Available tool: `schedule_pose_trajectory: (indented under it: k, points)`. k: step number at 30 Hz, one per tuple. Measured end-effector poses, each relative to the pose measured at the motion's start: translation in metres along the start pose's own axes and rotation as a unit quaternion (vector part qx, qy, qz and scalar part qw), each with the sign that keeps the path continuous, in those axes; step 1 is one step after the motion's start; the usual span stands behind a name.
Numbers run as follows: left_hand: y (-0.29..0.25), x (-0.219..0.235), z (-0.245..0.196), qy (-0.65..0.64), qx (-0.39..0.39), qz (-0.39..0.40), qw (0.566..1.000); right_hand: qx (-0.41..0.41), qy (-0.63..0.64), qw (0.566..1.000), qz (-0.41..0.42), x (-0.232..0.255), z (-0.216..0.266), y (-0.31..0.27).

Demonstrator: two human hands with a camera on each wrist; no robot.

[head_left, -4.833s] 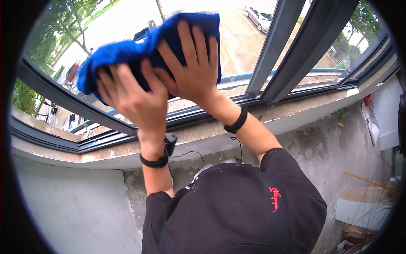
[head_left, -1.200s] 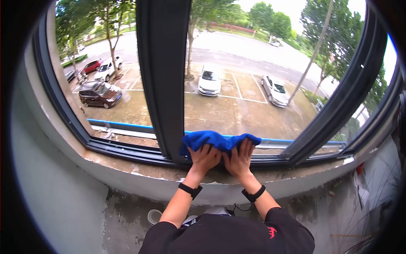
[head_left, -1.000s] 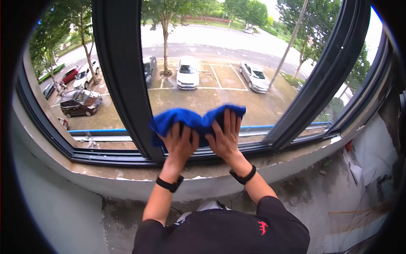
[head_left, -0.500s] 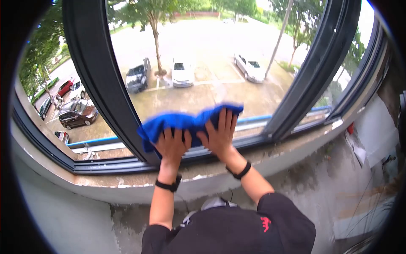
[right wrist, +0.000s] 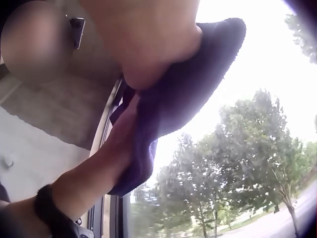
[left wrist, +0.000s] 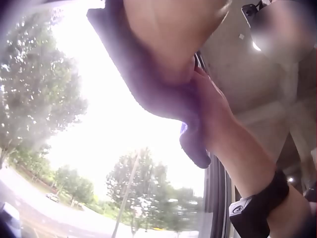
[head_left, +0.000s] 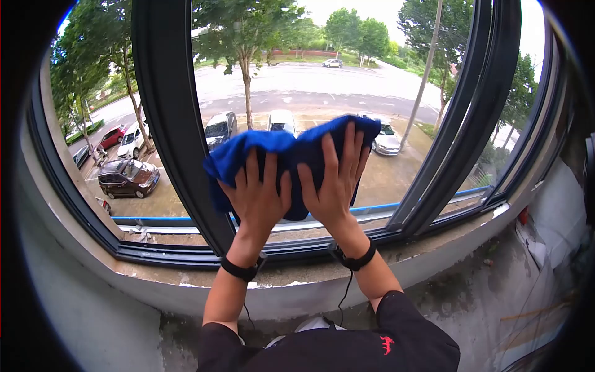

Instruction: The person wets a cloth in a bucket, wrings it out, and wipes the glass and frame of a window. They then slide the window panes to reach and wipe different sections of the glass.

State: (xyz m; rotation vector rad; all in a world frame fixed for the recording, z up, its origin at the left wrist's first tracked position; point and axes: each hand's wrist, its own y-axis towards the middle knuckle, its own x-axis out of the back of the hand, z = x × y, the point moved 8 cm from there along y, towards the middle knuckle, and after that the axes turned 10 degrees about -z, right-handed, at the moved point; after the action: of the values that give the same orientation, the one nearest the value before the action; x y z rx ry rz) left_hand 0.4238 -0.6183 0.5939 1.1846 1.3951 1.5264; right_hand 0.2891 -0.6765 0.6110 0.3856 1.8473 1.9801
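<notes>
In the head view a blue cloth (head_left: 263, 141) is spread against the lower part of the middle window pane. My left hand (head_left: 257, 201) presses on its left half, fingers extended upward and spread. Beside it my right hand (head_left: 334, 186) presses the other half, with straight fingers reaching close to the cloth's top edge. The cloth's left edge overlaps the dark window frame (head_left: 164, 124). From the left wrist view, the cloth (left wrist: 148, 94) appears dark against the bright glass, below the near hand. The right wrist view shows the cloth (right wrist: 198, 69) under my right palm, its edge hanging in folds.
A stone sill (head_left: 297, 276) runs below the frame, above a low grey wall (head_left: 297, 297). Another dark upright (head_left: 462, 136) stands to the right. Thin cords hang from the wristbands. Parked cars and trees lie outside, beyond the glass.
Both hands were high on the glass with the cloth, then down at the bottom rail. Since then they have moved it up the pane, most clearly in the last half second.
</notes>
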Motion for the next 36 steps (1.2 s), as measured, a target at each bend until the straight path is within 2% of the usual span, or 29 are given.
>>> schedule_pose_trajectory:
  k: [3,4,6,9,11,15,16,17,19,20,23,24,28,31,34,36]
  points:
    - [0.034,0.006,-0.004,0.007,-0.011,-0.04,0.999,0.01,-0.023,0.999,-0.032,-0.001,0.007,0.036]
    - [0.036,0.008,-0.004,0.006,-0.016,-0.065,0.998,0.021,-0.036,0.999,-0.011,-0.003,0.006,0.031]
    - [0.019,0.004,0.0,0.012,-0.008,-0.044,0.999,0.028,-0.049,0.998,0.007,-0.005,0.001,0.014]
    - [-0.031,-0.008,0.006,0.011,0.01,-0.007,1.0,0.041,-0.076,0.995,0.05,-0.004,-0.007,-0.045]
    - [-0.074,-0.016,0.0,-0.014,-0.01,0.059,0.998,0.025,-0.123,0.988,0.086,-0.001,-0.02,-0.098]
    - [-0.177,-0.031,0.004,-0.037,-0.02,0.13,0.991,-0.006,-0.091,0.98,0.179,0.012,-0.03,-0.195]
    - [-0.206,-0.037,0.009,-0.037,-0.018,0.149,0.988,-0.018,-0.057,0.982,0.179,0.018,-0.023,-0.206]
    - [-0.204,-0.034,0.011,-0.038,-0.019,0.148,0.988,-0.026,-0.044,0.977,0.205,0.023,-0.017,-0.215]
    - [-0.198,-0.016,0.001,-0.057,-0.106,0.097,0.988,-0.024,-0.019,0.975,0.218,0.025,-0.018,-0.218]
    - [-0.201,-0.021,0.004,-0.083,-0.089,0.102,0.987,-0.027,-0.022,0.975,0.219,0.025,-0.018,-0.212]
    - [-0.162,-0.02,0.001,-0.058,-0.05,0.126,0.989,-0.035,-0.041,0.989,0.138,0.024,-0.017,-0.157]
    - [-0.152,-0.03,0.009,-0.046,0.001,0.162,0.986,-0.038,-0.05,0.99,0.123,0.02,-0.016,-0.136]
    - [-0.042,-0.011,0.007,-0.016,-0.018,0.028,0.999,0.002,-0.081,0.996,0.049,0.002,-0.004,-0.033]
    - [0.034,0.015,-0.006,-0.045,-0.033,-0.011,0.998,0.035,-0.106,0.994,-0.014,-0.002,0.006,0.024]
    - [0.032,0.01,0.0,-0.023,-0.041,-0.035,0.998,0.05,-0.111,0.992,-0.034,-0.006,0.007,0.021]
    - [0.008,0.006,0.003,-0.008,-0.07,-0.049,0.996,0.039,-0.116,0.992,-0.005,-0.007,0.004,-0.003]
